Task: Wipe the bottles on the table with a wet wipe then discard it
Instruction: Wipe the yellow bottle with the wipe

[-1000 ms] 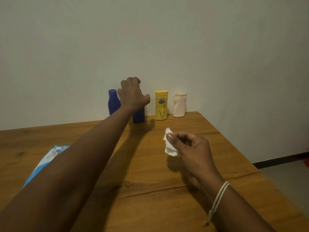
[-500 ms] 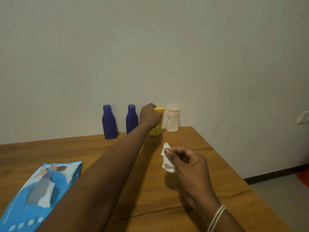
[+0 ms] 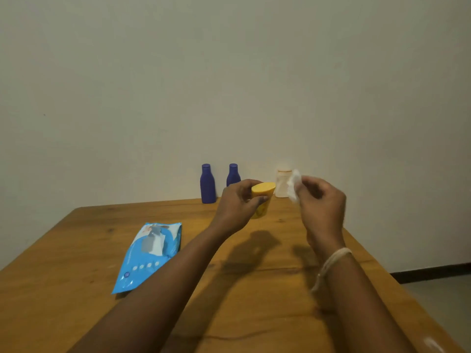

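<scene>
Fingers (image 3: 251, 197) of the left hand (image 3: 235, 207) wrap the tilted yellow bottle (image 3: 262, 198); just right, the right hand (image 3: 319, 202) pinches the wet wipe (image 3: 294, 184).

Two bare forearms, no sleeves anywhere in view. Left hand (image 3: 238, 202) without rings or bands; left wrist unadorned too. Right hand (image 3: 322, 202) likewise ringless, nails short where visible. Around the right wrist, a pale cream thread bracelet (image 3: 332, 259), several thin strands wound side by side, with a loose tail of the same cord dangling below the forearm. No watch, no gloves, no markings on either arm.
</scene>
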